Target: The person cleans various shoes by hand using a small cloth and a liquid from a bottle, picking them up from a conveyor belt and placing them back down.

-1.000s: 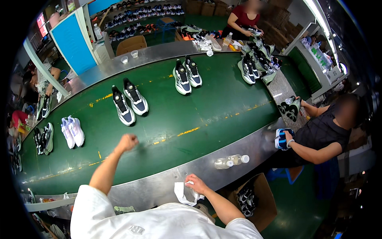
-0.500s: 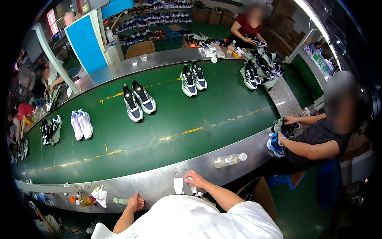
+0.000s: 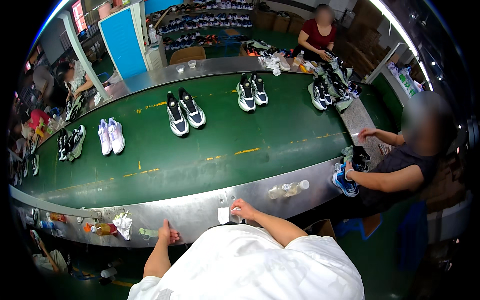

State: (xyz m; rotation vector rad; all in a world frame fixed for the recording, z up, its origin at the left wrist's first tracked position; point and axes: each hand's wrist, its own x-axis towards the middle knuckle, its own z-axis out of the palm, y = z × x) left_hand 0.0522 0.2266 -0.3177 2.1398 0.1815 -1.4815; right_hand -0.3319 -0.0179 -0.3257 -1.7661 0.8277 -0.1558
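The left hand (image 3: 169,233) rests flat on the smooth metal ledge (image 3: 200,210) that rims the belt, fingers pressed together and pointing forward, holding nothing. The right hand (image 3: 243,210) sits a little further along the same ledge, its fingertips pinching the edge of a small white paper slip (image 3: 223,215) that lies flat on the steel, just left of the hand.

Beyond the ledge runs a wide, matte green conveyor belt (image 3: 210,145) marked with a broken yellow line. On it stand 3 pairs of sneakers, well apart from each other: a white pair (image 3: 111,136) to the left, a black-and-white pair (image 3: 185,112) in the middle and another black-and-white pair (image 3: 252,92) further right.

A clear plastic bottle (image 3: 288,189) with a white cap lies on its side on the ledge, right of the right hand; what is in it is too small to tell. To the left of the left hand, a crumpled white rag (image 3: 122,223) lies just beside a small bottle of orange liquid (image 3: 101,229), also on its side.

At the right end of the belt a seated person in a dark shirt (image 3: 400,165) holds a blue-soled shoe (image 3: 346,181).
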